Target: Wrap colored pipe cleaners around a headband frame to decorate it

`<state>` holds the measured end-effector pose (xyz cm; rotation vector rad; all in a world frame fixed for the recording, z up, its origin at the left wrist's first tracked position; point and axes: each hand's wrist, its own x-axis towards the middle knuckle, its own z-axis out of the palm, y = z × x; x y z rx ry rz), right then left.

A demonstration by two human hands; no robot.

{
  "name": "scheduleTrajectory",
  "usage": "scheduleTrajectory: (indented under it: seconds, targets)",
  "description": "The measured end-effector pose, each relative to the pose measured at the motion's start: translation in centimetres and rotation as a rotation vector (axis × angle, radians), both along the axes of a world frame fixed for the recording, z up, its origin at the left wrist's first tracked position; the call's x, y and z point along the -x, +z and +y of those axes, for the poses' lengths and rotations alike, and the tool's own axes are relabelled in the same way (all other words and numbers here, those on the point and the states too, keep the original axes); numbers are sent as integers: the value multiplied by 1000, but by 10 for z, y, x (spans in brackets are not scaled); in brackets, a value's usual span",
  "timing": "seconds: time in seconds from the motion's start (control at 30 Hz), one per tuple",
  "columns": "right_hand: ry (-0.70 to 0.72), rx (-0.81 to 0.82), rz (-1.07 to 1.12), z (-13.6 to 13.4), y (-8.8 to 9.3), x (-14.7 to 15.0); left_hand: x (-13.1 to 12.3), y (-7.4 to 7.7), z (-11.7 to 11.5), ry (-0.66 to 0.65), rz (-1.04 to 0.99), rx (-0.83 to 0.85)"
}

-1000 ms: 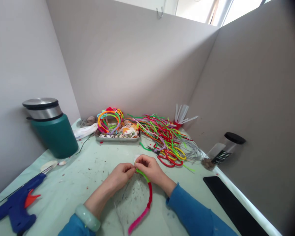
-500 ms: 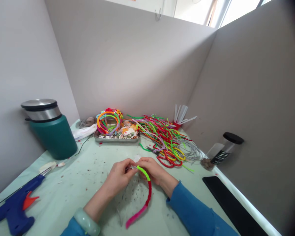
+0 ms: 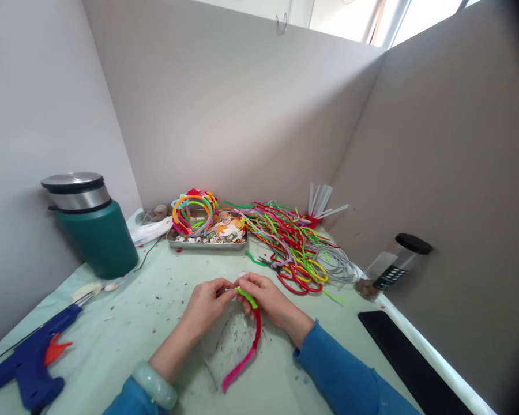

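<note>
Between my hands is a curved wire wrapped in fuzzy pipe cleaner (image 3: 257, 328), lime green at the top, then red, then pink at its free lower end. My left hand (image 3: 210, 300) is closed in a pinch near the bare wire just beyond the green end. Thumb and fingers of my right hand (image 3: 262, 294) are closed on the green section, with the fingertips of both hands almost meeting. The fingers partly hide the bare wire. The red and pink part bends down toward me over the table.
A metal tray (image 3: 207, 246) holds colourful fuzzy rings and shells. Beside it lie loose pipe cleaners (image 3: 281, 230), red-handled scissors (image 3: 300, 282) and coiled grey wire (image 3: 337, 265). A blue glue gun (image 3: 38, 357) and green flask (image 3: 97, 236) are left; a clear jar (image 3: 391, 268) and black strip (image 3: 410, 357) right.
My right fingers have moved slightly left and up along the green section, closer to my left fingertips. The hanging pipe-cleaner piece has swung a little left. The view has shifted slightly.
</note>
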<state>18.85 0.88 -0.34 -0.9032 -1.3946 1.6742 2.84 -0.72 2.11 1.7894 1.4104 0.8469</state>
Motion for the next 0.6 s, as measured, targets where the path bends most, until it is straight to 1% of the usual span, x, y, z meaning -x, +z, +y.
scheduleTrajectory:
  seconds: [0.17, 0.33, 0.5, 0.6]
  targets:
    - [-28, -160, -80, 1, -2, 0, 6, -8, 7, 10, 16, 38]
    - [-75, -336, -201, -4, -3, 2, 7, -10, 8, 26, 20, 114]
    - [-117, -551, -354, -9, 4, 0, 4, -9, 5, 40, -105, 310]
    - [-118, -633, -414, -10, 7, -1, 3, -9, 3, 3, -243, 429]
